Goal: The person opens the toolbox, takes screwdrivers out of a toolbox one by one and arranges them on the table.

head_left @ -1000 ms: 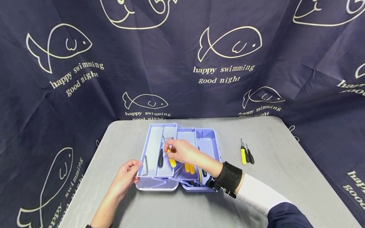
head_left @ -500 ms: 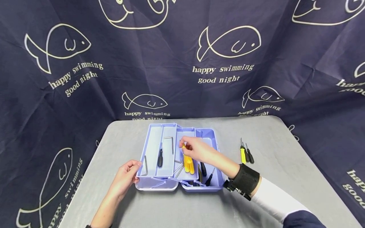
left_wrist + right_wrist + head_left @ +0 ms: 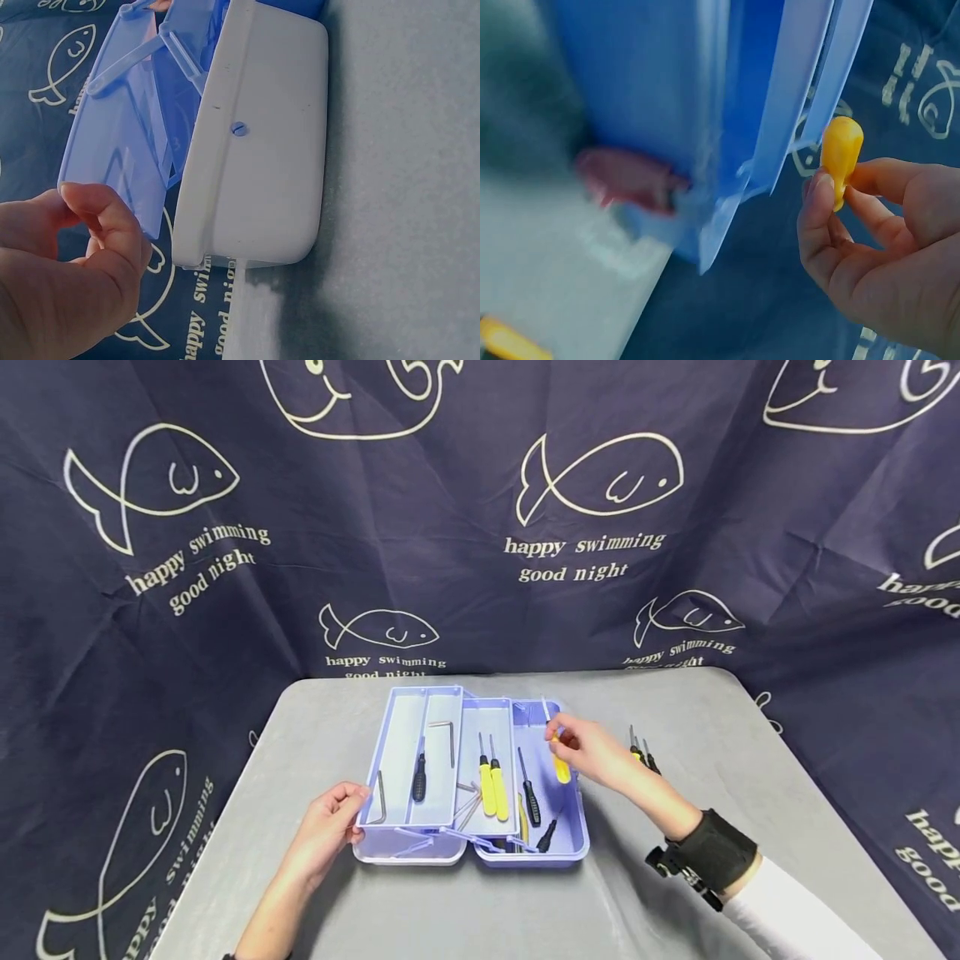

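An open blue toolbox (image 3: 536, 861) with fold-out trays stands on the grey table. My left hand (image 3: 330, 818) pinches the near left corner of its upper tray (image 3: 401, 718), seen also in the left wrist view. In my right hand (image 3: 596, 756) is a yellow-handled screwdriver (image 3: 842, 146), pinched between thumb and fingers over the deep right compartment, tip pointing away. Two yellow screwdrivers (image 3: 492, 789) lie in the middle tray beside some hex keys (image 3: 470, 806). A black screwdriver (image 3: 419, 781) and two hex keys (image 3: 452, 745) lie in the upper tray.
Inside the deep compartment lie black screwdrivers (image 3: 532, 803) and a yellow-edged tool (image 3: 522, 827). Several more screwdrivers (image 3: 651, 762) lie on the table to the right, partly behind my right hand. A dark printed cloth (image 3: 480, 635) hangs behind the table (image 3: 675, 893).
My right hand has carried the yellow screwdriver rightward, from over the upper tray across the middle tray to over the deep compartment. The left hand keeps its hold on the tray corner.
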Demonstrator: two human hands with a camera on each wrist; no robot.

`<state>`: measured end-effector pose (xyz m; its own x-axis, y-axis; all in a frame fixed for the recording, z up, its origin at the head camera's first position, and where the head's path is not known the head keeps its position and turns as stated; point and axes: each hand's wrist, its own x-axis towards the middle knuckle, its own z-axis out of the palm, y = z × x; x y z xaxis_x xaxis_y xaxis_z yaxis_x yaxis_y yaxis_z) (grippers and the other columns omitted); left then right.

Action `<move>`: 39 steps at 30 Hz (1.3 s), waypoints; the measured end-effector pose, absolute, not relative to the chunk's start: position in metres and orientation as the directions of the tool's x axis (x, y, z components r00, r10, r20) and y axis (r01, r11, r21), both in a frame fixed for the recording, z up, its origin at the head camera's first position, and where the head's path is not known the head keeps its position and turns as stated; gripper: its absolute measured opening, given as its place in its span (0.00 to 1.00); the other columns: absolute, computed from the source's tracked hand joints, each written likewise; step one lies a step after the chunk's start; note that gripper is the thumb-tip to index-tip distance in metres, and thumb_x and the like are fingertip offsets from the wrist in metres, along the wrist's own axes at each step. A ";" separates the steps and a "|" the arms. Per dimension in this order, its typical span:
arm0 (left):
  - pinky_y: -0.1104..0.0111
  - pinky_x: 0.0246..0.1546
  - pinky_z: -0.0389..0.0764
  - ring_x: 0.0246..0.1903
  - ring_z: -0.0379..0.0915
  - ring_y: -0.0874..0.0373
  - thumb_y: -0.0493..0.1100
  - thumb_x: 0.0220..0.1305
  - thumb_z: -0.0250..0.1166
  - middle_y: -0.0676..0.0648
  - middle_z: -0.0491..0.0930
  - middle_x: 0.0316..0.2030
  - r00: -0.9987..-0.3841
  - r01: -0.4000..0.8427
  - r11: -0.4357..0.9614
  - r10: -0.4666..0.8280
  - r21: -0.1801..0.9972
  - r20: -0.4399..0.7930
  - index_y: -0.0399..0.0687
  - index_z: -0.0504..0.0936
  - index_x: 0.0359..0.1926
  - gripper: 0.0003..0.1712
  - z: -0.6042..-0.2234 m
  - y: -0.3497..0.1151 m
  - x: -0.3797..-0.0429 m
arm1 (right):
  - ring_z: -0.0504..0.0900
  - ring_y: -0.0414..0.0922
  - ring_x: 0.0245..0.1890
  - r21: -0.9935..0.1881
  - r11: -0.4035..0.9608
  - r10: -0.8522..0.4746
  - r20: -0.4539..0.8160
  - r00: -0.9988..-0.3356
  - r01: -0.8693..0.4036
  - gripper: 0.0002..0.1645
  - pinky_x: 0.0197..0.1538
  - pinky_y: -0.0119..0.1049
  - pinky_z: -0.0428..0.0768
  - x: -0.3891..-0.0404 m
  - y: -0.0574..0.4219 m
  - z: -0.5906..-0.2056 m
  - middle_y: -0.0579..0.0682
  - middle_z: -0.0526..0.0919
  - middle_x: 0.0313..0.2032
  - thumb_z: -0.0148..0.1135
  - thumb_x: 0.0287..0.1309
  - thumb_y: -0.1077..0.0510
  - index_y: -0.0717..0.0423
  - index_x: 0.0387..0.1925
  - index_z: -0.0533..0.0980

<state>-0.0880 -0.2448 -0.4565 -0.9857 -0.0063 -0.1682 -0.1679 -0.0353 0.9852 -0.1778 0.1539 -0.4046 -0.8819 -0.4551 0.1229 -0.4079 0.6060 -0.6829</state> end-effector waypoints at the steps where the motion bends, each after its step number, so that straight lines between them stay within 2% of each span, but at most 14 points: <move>1: 0.75 0.22 0.69 0.19 0.64 0.66 0.37 0.79 0.56 0.55 0.74 0.21 -0.985 -0.170 -0.033 -0.010 0.985 -0.170 0.37 0.76 0.40 0.08 -0.457 -0.245 -0.088 | 0.76 0.40 0.26 -0.678 0.621 -0.433 0.124 -0.893 -0.395 0.07 0.29 0.34 0.76 -0.178 0.161 -0.405 0.48 0.82 0.27 0.62 0.66 0.67 0.58 0.43 0.74; 5: 0.75 0.22 0.69 0.19 0.64 0.66 0.37 0.79 0.56 0.55 0.74 0.21 -0.985 -0.173 -0.031 -0.019 0.984 -0.174 0.37 0.75 0.40 0.08 -0.458 -0.244 -0.089 | 0.80 0.41 0.29 -0.676 0.659 -0.335 0.128 -0.933 -0.329 0.10 0.32 0.35 0.79 -0.178 0.190 -0.412 0.52 0.84 0.30 0.65 0.64 0.67 0.61 0.43 0.71; 8: 0.75 0.22 0.69 0.19 0.64 0.66 0.37 0.79 0.56 0.55 0.74 0.22 -0.985 -0.169 -0.036 -0.013 0.985 -0.169 0.38 0.76 0.40 0.08 -0.459 -0.245 -0.089 | 0.79 0.42 0.28 -0.691 0.671 -0.276 0.103 -0.956 -0.268 0.11 0.31 0.33 0.78 -0.180 0.214 -0.418 0.54 0.82 0.30 0.64 0.63 0.68 0.65 0.42 0.69; 21: 0.75 0.21 0.69 0.19 0.64 0.66 0.37 0.79 0.56 0.54 0.74 0.22 -0.989 -0.150 -0.042 -0.005 0.988 -0.150 0.37 0.76 0.40 0.09 -0.460 -0.246 -0.089 | 0.79 0.44 0.24 -0.642 0.763 -0.126 -0.031 -0.992 -0.077 0.11 0.28 0.37 0.79 -0.193 0.304 -0.448 0.60 0.81 0.30 0.59 0.64 0.67 0.71 0.43 0.68; 29: 0.75 0.22 0.69 0.19 0.64 0.66 0.37 0.79 0.55 0.54 0.74 0.22 -0.984 -0.179 -0.030 -0.018 0.983 -0.179 0.37 0.76 0.40 0.08 -0.460 -0.245 -0.088 | 0.81 0.47 0.25 -0.616 0.788 -0.073 -0.095 -0.993 0.001 0.11 0.30 0.40 0.81 -0.195 0.321 -0.467 0.67 0.82 0.34 0.60 0.65 0.68 0.72 0.43 0.69; 39: 0.75 0.22 0.69 0.19 0.64 0.66 0.37 0.79 0.56 0.55 0.73 0.22 -0.984 -0.173 -0.032 -0.028 0.984 -0.174 0.37 0.76 0.40 0.08 -0.459 -0.245 -0.088 | 0.80 0.46 0.24 -0.603 0.797 -0.067 -0.124 -0.990 0.022 0.10 0.29 0.39 0.80 -0.195 0.318 -0.481 0.65 0.82 0.34 0.62 0.65 0.66 0.70 0.41 0.71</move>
